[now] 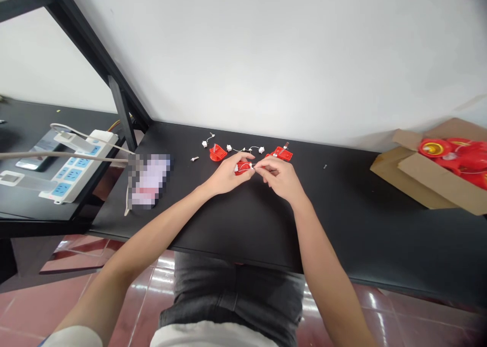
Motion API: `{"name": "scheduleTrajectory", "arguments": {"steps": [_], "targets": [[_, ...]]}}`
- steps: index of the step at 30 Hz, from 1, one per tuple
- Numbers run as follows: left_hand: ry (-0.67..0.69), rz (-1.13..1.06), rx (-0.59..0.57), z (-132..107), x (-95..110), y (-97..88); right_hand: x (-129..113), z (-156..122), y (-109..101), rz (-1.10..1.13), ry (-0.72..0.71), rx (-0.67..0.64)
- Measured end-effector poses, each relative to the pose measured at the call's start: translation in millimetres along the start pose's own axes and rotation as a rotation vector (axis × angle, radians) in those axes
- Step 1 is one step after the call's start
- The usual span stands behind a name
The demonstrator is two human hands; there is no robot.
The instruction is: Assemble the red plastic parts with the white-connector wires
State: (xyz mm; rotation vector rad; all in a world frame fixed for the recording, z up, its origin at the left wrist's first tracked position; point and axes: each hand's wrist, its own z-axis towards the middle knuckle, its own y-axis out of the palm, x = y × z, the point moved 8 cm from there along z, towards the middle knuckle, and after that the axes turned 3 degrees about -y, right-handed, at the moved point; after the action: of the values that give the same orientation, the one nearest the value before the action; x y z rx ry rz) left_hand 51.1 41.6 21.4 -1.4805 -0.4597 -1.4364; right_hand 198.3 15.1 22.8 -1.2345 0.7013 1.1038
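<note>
My left hand (227,175) is closed around a small red plastic part (242,168) on the black table (365,220). My right hand (279,176) pinches a small white piece (254,167) right beside that red part; the fingertips of both hands nearly meet. Just beyond the hands lie two more red plastic parts (217,152) (282,153), joined by a thin wire carrying little white connectors (229,147). A few loose white bits (204,143) lie to the left of them.
A white power strip (78,165) with cables sits on the neighbouring table at left, beside a black frame post (122,113). A blurred pink item (149,180) lies near the table's left edge. An open cardboard box (437,179) with red toys (456,157) stands far right. A small screw (324,167) lies alone.
</note>
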Motion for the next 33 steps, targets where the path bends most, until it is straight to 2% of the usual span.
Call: {"name": "scheduleTrajectory", "arguments": {"steps": [6,15,33], "targets": [[-0.004,-0.005,0.005,-0.6,-0.3,0.0,-7.3,-1.3,-0.3,-0.081,-0.080,0.001],[-0.030,-0.139,-0.034,1.1,-2.2,1.9,-15.5,-2.7,-1.5,-0.156,-0.142,0.014],[-0.084,-0.210,-0.075,1.6,-3.4,2.4,-20.5,-4.3,-2.6,-0.218,-0.149,0.038]]}}
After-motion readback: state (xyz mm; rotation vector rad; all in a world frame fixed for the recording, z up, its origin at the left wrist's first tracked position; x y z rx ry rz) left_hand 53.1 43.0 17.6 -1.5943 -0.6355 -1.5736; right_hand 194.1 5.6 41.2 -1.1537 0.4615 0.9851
